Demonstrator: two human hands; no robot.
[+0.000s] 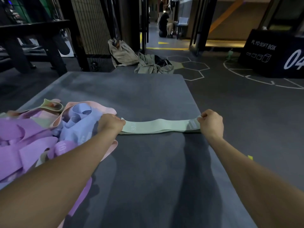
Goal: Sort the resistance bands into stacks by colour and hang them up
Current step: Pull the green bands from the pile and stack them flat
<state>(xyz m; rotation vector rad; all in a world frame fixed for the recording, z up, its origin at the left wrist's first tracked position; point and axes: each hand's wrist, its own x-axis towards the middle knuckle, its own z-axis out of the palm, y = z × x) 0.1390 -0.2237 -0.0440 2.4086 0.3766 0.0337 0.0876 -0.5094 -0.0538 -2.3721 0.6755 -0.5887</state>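
A pale green resistance band (pixel 160 126) marked "30" lies flat across the grey mat (pixel 148 170), on top of other green bands in a small stack. My left hand (pixel 111 123) grips its left end and my right hand (pixel 211 122) pinches its right end. To the left lies a mixed heap of bands: purple ones (pixel 24 142), blue ones (pixel 79 122), a pink one (pixel 98 106) and a yellow-green one (pixel 49 104). My left forearm crosses over the heap's near edge.
Beyond the mat lie a beige bag (pixel 122 54) and crumpled clothing (pixel 153 65) on the dark gym floor. A black plyo box (pixel 273 53) stands at the right. A black rack (pixel 32 46) and mesh panel are at the far left. A person crouches far back in the corridor.
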